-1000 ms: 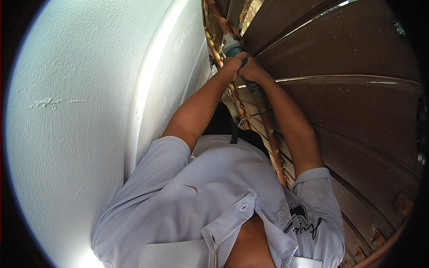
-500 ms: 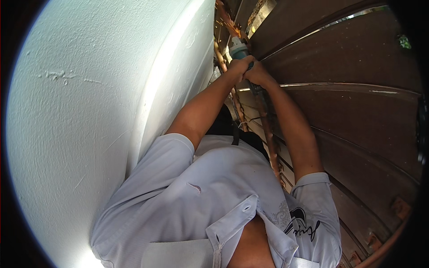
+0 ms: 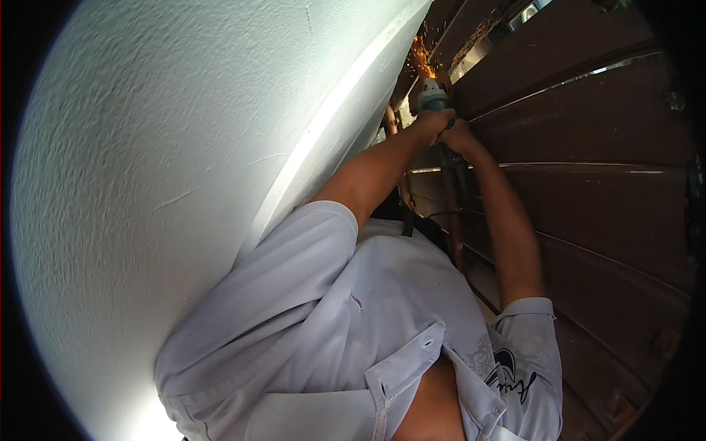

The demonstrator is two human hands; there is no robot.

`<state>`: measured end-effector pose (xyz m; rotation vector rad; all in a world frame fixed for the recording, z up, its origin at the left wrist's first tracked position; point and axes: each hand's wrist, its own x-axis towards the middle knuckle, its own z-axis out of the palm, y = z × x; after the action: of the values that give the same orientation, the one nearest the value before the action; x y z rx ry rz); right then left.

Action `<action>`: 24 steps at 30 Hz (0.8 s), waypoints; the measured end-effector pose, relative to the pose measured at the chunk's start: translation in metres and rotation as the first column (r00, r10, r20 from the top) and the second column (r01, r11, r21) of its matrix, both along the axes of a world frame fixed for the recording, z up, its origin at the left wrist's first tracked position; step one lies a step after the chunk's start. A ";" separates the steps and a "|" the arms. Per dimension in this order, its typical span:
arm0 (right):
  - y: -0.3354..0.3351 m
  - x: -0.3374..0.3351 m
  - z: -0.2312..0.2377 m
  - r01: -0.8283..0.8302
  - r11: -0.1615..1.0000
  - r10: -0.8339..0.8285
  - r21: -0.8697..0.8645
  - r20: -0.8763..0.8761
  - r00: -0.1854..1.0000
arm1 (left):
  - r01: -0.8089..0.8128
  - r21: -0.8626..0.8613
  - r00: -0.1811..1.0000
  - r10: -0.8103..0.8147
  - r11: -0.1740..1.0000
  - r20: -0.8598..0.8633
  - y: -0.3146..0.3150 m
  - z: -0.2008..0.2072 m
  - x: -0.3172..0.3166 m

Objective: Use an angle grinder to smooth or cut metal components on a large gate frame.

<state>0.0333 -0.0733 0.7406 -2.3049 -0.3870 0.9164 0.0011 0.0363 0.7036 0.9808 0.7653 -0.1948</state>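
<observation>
Both my arms stretch ahead to an angle grinder (image 3: pixel 432 98) with a teal body and a pale metal head. My left hand (image 3: pixel 436 125) is closed round the body just behind the head. Close beside it, my right hand (image 3: pixel 457 138) grips the tool further back. Orange sparks (image 3: pixel 421 60) spray up and away from the head, where it meets a rusty brown metal pipe or bar. The grinder's disc is too small and hidden to make out. Below my hands, the rear of the tool is dark and merges with the rusty post (image 3: pixel 453 220).
A white textured wall (image 3: pixel 169 147) rises close on my left. Dark brown slatted panels (image 3: pixel 581 213) stand close on my right, with light showing through the gaps. Another rusty pipe (image 3: pixel 390 120) runs near the wall. Rusty brackets (image 3: pixel 624 406) sit at the lower right.
The view has swung, so hands and grinder appear further right and slightly lower. The sparks look thicker and fly upward. Both hands keep their hold.
</observation>
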 end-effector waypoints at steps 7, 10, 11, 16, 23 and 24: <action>0.002 -0.005 0.005 -0.015 0.994 0.011 0.108 0.032 0.999 | -0.026 0.095 0.999 0.031 0.995 -0.044 -0.002 0.000 0.002; -0.001 0.001 0.000 -0.013 0.996 0.014 0.093 -0.020 1.000 | -0.024 0.094 0.998 0.029 0.995 -0.054 -0.005 0.007 0.003; -0.006 0.005 -0.009 0.018 0.997 -0.014 0.078 -0.042 0.999 | -0.019 0.093 0.998 0.024 0.996 -0.053 -0.009 0.011 0.002; -0.006 0.013 -0.028 0.020 0.999 -0.021 0.033 0.031 0.999 | -0.024 0.139 0.995 0.037 0.990 -0.088 -0.009 0.005 0.006; -0.001 0.010 -0.019 -0.005 0.997 0.007 0.072 -0.027 1.000 | -0.004 0.160 0.998 0.015 0.987 -0.067 -0.004 -0.016 0.014; -0.002 0.010 -0.019 -0.005 0.997 0.007 0.072 -0.027 1.000 | -0.014 0.146 0.997 0.024 0.989 -0.069 -0.005 -0.015 0.014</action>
<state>0.0432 -0.0750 0.7212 -2.2251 -0.4093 0.9206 0.0149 0.0312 0.6882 1.1092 0.8623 -0.1590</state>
